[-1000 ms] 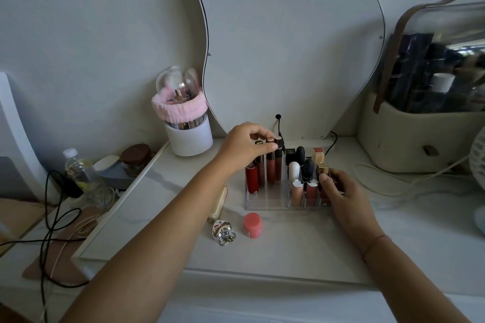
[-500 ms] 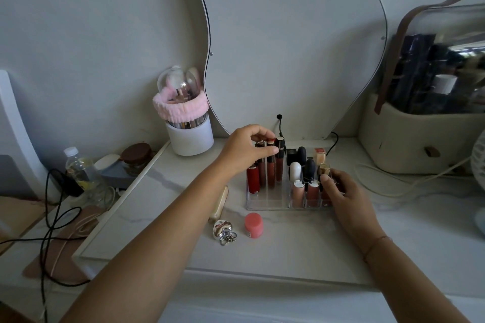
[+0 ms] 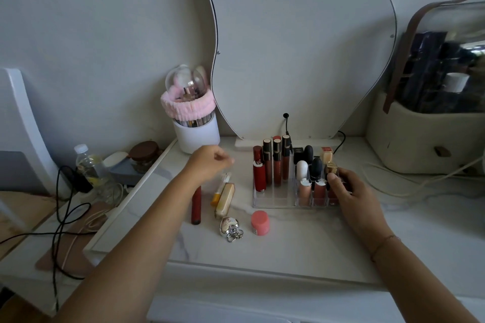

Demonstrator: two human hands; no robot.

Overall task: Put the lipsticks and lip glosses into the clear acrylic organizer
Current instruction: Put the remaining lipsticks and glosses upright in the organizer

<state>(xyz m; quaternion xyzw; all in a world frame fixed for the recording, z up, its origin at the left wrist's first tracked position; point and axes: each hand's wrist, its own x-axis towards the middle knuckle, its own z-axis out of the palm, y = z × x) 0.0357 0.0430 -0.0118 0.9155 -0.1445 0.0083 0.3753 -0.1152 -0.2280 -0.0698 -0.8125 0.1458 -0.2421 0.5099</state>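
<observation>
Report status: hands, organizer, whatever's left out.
Left hand empty, above loose tubes. Right hand steadying organizer. Nothing blocking.

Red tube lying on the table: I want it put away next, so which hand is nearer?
Left. The left hand hovers just above the red tube; the right hand rests at the organizer's far side.

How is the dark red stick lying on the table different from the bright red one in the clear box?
The dark red stick lies flat on the table, left of the box; the bright red one stands upright in the clear box. The dark red stick looks slimmer and plain; the bright red one looks thicker, with a light band round its middle. Neither hand touches either. Both are red tubes.
</observation>
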